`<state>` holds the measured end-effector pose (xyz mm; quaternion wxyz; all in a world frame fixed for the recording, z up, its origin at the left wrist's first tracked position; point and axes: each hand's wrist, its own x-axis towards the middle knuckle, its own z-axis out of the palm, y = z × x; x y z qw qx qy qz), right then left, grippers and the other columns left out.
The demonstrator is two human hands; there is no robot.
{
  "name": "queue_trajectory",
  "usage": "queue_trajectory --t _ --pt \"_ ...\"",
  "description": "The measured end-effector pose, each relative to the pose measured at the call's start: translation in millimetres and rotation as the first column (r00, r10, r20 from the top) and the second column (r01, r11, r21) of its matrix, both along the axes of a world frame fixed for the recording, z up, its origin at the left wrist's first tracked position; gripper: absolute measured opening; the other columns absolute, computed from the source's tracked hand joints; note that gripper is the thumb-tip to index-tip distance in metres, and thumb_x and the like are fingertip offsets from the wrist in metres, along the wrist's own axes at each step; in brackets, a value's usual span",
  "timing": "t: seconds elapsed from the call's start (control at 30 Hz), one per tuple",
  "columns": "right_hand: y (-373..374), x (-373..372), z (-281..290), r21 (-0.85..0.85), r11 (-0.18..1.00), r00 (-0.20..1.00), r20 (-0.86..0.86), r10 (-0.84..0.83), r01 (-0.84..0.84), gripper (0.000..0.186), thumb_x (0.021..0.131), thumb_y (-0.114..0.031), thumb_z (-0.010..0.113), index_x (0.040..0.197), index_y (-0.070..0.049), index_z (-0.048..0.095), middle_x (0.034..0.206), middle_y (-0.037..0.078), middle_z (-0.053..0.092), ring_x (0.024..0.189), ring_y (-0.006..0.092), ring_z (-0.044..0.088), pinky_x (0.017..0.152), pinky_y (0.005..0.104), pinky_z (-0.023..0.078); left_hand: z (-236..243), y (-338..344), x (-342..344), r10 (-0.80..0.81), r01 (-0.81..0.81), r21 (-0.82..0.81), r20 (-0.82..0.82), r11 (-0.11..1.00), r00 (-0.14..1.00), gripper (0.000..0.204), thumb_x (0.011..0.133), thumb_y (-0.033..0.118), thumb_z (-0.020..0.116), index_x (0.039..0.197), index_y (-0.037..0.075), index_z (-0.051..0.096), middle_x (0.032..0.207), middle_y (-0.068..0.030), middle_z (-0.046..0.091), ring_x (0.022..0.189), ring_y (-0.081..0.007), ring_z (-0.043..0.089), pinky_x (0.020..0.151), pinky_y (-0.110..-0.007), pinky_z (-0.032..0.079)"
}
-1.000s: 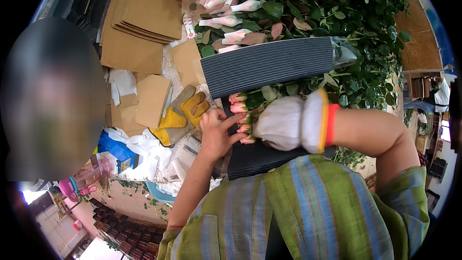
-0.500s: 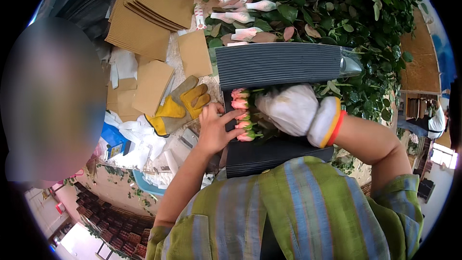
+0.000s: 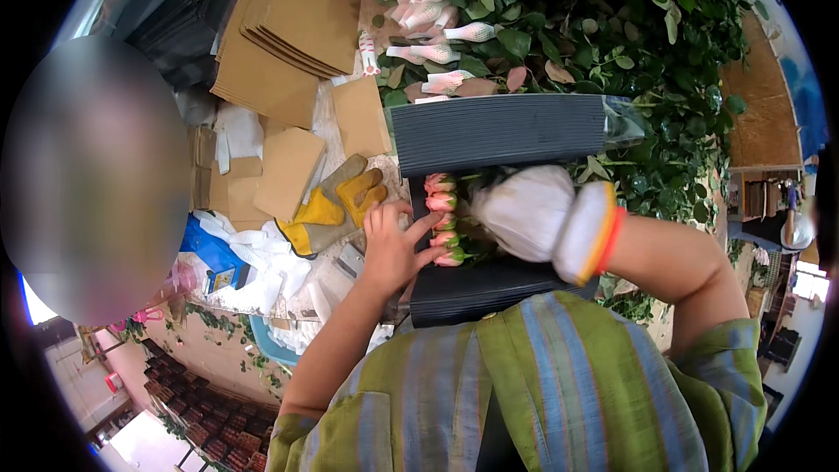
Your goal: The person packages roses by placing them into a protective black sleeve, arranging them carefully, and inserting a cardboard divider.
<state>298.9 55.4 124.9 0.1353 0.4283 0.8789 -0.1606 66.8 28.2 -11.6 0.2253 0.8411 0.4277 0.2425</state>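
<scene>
Pink roses lie in a short column, heads to the left and leafy stems to the right, on dark corrugated sheeting. My bare left hand is beside the heads, index finger and thumb spread apart with their tips touching the roses. In a white knit glove with a yellow and red cuff, my right hand rests over the stems; its fingers are hidden and somewhat blurred. Behind the roses stands a thick stack of black corrugated sheets. Another black stack lies nearest my body.
A yellow and grey work glove lies left of my left hand. Cardboard sheets are piled at the back left. Netted rose heads and dense foliage fill the back. A blue box and white cloths sit at left.
The view has shifted slightly, so the table's things appear a little lower. Both hands remain at the roses; the right glove has turned slightly.
</scene>
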Motion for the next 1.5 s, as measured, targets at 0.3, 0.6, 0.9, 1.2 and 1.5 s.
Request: queue_trajectory --t 0.3,0.6,0.9,1.2,1.5 --pt "5.6 10.7 79.8 0.398 0.91 0.876 -0.472 0.093 0.118 0.043 0.076 -0.016 0.067 0.118 -0.006 0.062 0.094 0.019 0.063 0.079 0.0338 0.064 0.068 0.0408 0.052 9.2 12.7 1.4 -0.123 0.151 -0.188 0.153 0.97 0.98 0.026 0.079 0.022 0.076 0.102 0.013 0.07 0.088 -0.0088 0.065 0.082 -0.03 0.062 0.076 -0.041 0.049" --pt "95.9 -108.1 139.9 0.106 0.99 0.969 -0.239 -0.065 0.093 0.047 0.082 -0.031 0.07 0.121 -0.007 0.06 0.106 0.023 0.065 0.097 0.0394 0.066 0.078 0.0491 0.054 -29.6 -11.0 10.3 -0.023 -0.005 -0.152 -0.182 0.988 0.983 0.042 0.079 0.053 0.068 0.116 0.033 0.069 0.104 -0.007 0.057 0.102 -0.029 0.055 0.082 -0.043 0.038" --pt "262.9 -240.9 128.5 0.638 0.77 0.951 -0.237 0.199 -0.002 0.037 0.083 -0.022 0.066 0.114 -0.003 0.059 0.099 0.024 0.066 0.102 0.0423 0.063 0.084 0.0491 0.051 -25.2 -2.7 13.8 -0.115 0.071 -0.194 -0.225 0.978 0.968 0.049 0.082 0.058 0.063 0.127 0.04 0.062 0.109 -0.0041 0.055 0.106 -0.0263 0.053 0.088 -0.046 0.037" --pt "14.1 -43.9 166.5 0.762 0.581 0.891 -0.011 0.454 -0.286 0.026 0.074 -0.009 0.069 0.099 -0.004 0.063 0.096 0.013 0.065 0.093 0.0319 0.066 0.073 0.0388 0.053 42.5 -17.7 -52.9 0.247 0.566 -0.454 0.88 0.688 0.406 0.045 0.097 0.033 0.059 0.126 -0.002 0.06 0.112 -0.0136 0.068 0.103 -0.0271 0.064 0.092 -0.041 0.05" --pt "-29.5 22.6 72.7 0.282 0.946 0.981 -0.061 0.182 -0.158 0.011 0.066 -0.009 0.064 0.071 -0.001 0.058 0.064 0.015 0.062 0.065 0.0322 0.067 0.052 0.0446 0.054 32.6 13.4 -14.8 0.818 0.326 -0.936 0.29 0.134 0.497 0.05 0.101 0.04 0.055 0.127 -0.002 0.051 0.107 -0.0122 0.065 0.094 -0.0205 0.063 0.082 -0.035 0.052"
